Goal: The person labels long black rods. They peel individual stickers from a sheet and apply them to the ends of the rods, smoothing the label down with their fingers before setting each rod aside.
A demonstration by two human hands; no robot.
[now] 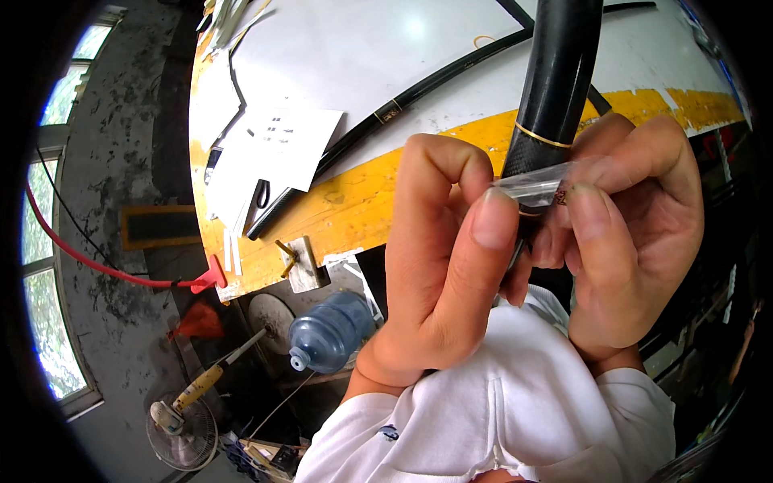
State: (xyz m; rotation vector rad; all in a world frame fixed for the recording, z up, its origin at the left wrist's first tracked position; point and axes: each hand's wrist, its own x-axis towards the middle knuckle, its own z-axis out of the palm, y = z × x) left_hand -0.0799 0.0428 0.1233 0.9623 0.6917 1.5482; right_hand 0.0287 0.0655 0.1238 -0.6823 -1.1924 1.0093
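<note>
Close in front of me a glossy black rod, which looks like a fishing rod, slants down from the top edge. It carries thin gold rings and a woven-pattern band. Across its lower part stretches a narrow strip of transparent film. My left hand pinches the strip's left end between thumb and curled fingers. At the other end, my right hand grips the film by thumb and forefinger, beside a small dark patterned patch. Fingers hide the rod's lower end and whatever supports it.
A second black rod lies across the white, yellow-edged table, near paper sheets. A block sits at the table's edge. Below stand a blue water bottle and a fan. A red cable hangs at left.
</note>
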